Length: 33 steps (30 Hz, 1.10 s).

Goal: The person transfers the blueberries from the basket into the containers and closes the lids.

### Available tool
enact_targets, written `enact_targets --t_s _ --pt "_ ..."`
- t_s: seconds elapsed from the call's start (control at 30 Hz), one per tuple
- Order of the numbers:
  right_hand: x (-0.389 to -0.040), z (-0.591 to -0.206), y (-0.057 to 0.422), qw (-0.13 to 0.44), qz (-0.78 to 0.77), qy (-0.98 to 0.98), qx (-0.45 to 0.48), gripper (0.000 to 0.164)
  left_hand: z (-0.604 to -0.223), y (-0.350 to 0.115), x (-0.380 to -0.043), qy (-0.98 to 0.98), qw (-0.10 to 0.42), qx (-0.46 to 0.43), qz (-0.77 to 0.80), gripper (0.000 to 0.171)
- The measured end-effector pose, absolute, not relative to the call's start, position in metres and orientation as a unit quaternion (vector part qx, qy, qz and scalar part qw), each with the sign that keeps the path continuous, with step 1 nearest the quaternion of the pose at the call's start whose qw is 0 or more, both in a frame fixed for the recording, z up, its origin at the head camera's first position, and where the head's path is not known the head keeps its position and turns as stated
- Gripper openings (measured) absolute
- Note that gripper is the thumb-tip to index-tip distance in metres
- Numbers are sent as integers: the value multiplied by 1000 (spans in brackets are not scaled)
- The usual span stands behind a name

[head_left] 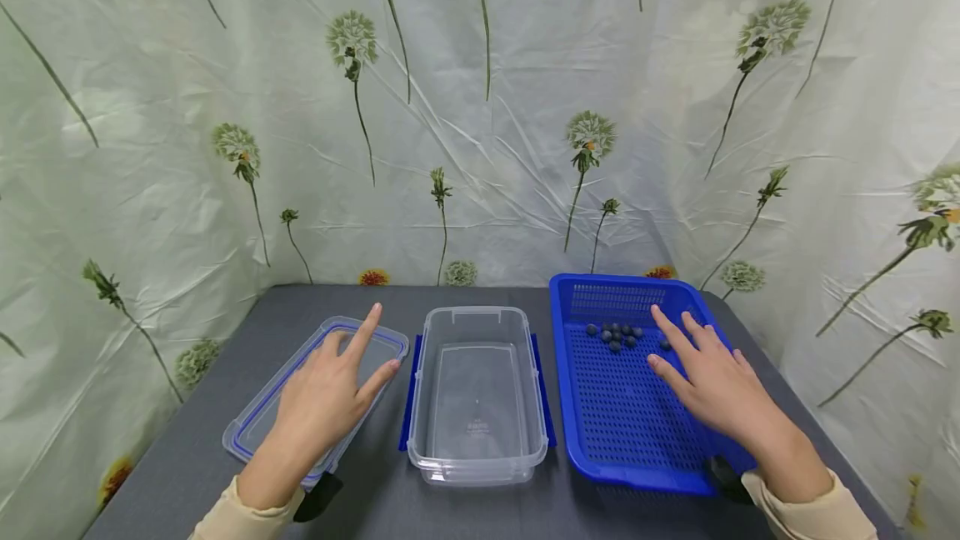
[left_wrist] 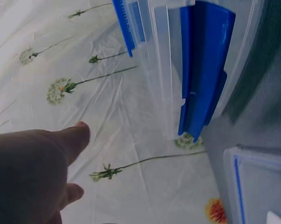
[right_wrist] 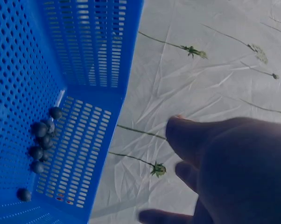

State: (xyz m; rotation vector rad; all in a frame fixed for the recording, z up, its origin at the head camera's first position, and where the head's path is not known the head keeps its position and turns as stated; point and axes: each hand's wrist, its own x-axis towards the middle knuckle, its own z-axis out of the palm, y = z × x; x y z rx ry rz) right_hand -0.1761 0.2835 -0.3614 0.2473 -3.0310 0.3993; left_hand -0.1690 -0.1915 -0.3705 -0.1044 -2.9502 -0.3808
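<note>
My left hand (head_left: 322, 398) hovers over the clear lid (head_left: 262, 415) with the blue seal, fingers spread and holding nothing. Over the right part of the blue basket (head_left: 564, 407) is my right hand (head_left: 716, 386), its fingers apart and nothing in them. Several blueberries (head_left: 615, 346) lie inside the basket near its far wall; in the right wrist view the blueberries (right_wrist: 41, 129) cluster by the slotted wall. Between the hands stands a clear plastic container (head_left: 480, 398), without its lid, with blue side latches (head_left: 545, 390) folded down.
A dark grey cloth (head_left: 375, 498) covers the table. Behind it and at both sides hangs a pale curtain (head_left: 480, 148) printed with dandelions. Dark wrist straps (head_left: 318, 497) sit at both cuffs.
</note>
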Motion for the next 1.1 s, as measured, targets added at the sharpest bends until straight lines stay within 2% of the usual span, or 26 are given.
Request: enact_targets --t_s 0.27,0.6,0.77,1.1 --pt "-195 -357 294 2 160 -978 132 70 -381 -195 -178 -966 57 -76 -240 81" --pt "-228 -344 306 -72 258 -951 152 53 -403 -192 -182 -908 -36 -57 -413 70" --pt "-246 -341 310 -102 288 -943 132 51 -416 -192 -181 -892 -59 -49 -446 70" --pt "-272 -341 322 -203 374 -903 56 54 -432 -189 -179 -825 -109 -28 -554 68"
